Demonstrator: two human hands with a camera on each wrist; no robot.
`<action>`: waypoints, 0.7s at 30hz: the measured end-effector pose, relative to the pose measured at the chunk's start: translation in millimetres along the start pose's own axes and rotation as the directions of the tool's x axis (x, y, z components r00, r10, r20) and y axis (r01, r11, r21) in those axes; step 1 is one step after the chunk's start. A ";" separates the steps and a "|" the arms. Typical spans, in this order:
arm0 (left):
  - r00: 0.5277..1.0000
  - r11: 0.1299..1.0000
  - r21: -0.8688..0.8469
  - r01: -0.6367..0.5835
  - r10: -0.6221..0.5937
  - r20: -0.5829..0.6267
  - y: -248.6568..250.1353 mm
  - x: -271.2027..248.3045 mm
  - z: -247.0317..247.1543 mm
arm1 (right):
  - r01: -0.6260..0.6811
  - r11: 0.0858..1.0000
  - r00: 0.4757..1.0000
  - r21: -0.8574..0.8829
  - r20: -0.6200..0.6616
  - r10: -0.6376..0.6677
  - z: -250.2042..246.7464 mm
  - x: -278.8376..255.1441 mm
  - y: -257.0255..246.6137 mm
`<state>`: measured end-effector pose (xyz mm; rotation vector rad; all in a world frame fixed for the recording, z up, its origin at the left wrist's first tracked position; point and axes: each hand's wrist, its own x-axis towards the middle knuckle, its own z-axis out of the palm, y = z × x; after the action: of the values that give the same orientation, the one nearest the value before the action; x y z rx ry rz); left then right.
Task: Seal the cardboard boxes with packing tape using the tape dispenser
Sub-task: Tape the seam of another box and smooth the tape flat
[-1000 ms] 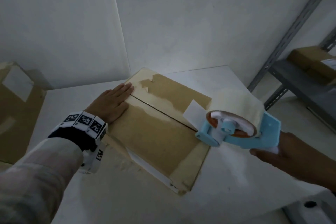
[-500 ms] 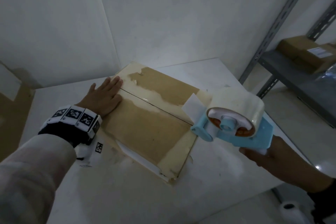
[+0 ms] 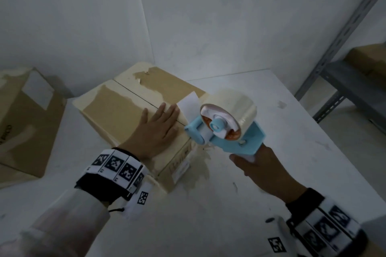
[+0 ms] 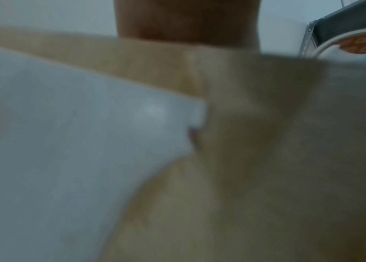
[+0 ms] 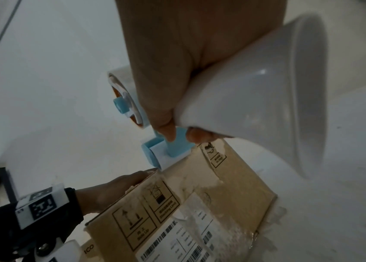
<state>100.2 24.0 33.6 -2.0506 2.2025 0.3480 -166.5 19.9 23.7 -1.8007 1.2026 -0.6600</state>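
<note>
The left hand (image 3: 155,129) is lying flat, fingers straight, on the cardboard box (image 3: 117,108) on the desk (image 3: 271,110). The right hand (image 3: 261,168) is gripping the tape dispenser (image 3: 227,129) at the box's near end.

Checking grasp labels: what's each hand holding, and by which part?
Right hand grips the tape dispenser by its white handle. Left hand holds nothing; it lies flat on the cardboard box top.
</note>
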 end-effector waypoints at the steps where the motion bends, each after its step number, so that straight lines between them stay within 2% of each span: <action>1: 1.000 1.000 0.002 0.000 0.000 -0.007 -0.7 -0.1 1.2 | 0.019 1.000 1.000 0.005 0.000 -0.019 4.5 4.6 -2.3; 9: 0.998 0.999 -0.033 -0.011 0.009 -0.059 -5.6 3.0 9.0 | 0.025 0.996 0.998 0.089 0.048 -0.030 5.4 4.9 7.5; 17: 0.996 0.999 -0.041 -0.017 0.013 -0.089 -1.8 2.3 9.0 | 0.150 0.987 0.989 -0.048 0.006 -0.150 3.6 -3.9 17.8; 21: 0.996 0.999 -0.031 -0.007 0.005 -0.087 -2.7 1.8 10.2 | 0.103 0.994 0.994 -0.047 -0.019 -0.104 3.6 -20.1 26.8</action>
<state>102.1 24.6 23.0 -2.1148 2.2673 0.3010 -184.2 34.9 -0.7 -1.9095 1.1530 -0.7173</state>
